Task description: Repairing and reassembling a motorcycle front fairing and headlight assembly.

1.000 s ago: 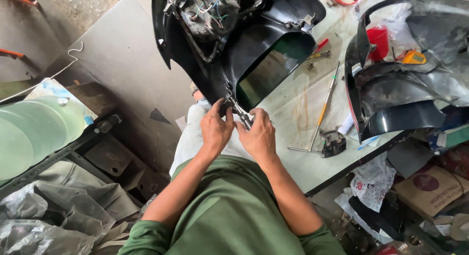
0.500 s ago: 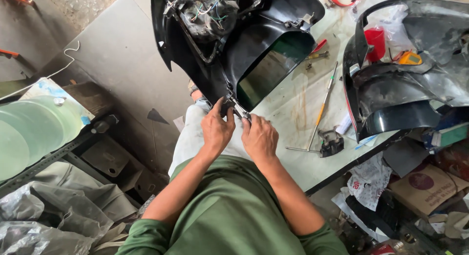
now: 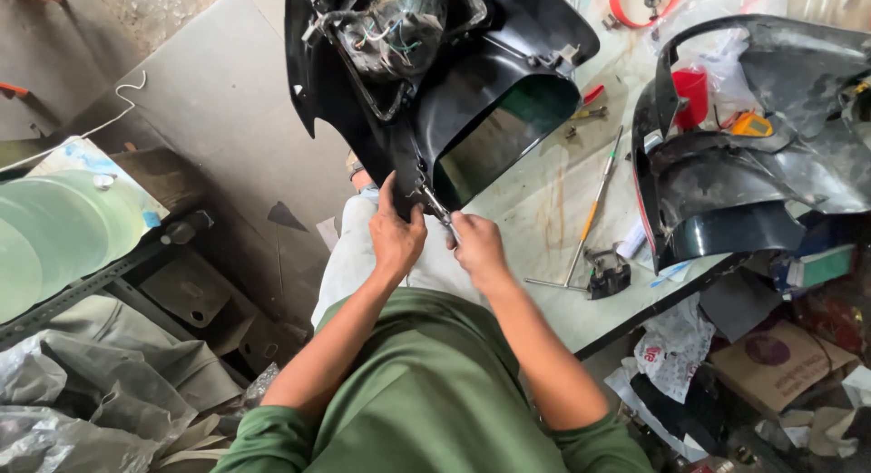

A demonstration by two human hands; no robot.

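A black motorcycle front fairing (image 3: 508, 83) lies face down on the pale green workbench (image 3: 544, 228), its headlight housing and loose wires showing inside. My left hand (image 3: 396, 233) grips the fairing's lower pointed edge, thumb up against the plastic. My right hand (image 3: 476, 246) is closed around a small metal tool (image 3: 435, 204) whose tip meets that same edge, just right of my left thumb. Both hands hover over my lap in light trousers, at the bench's near corner.
A second dark fairing (image 3: 762, 165) sits at the right of the bench. A long screwdriver (image 3: 594, 205), a small black part (image 3: 608, 273), a red cup (image 3: 691, 94) and scattered tools lie between. Cardboard and rags litter the floor right; a green-topped shelf (image 3: 54, 237) stands left.
Both hands have stayed at the fairing's lower edge with only small shifts; the right hand has slid slightly right with the tool. The view has drifted a little.
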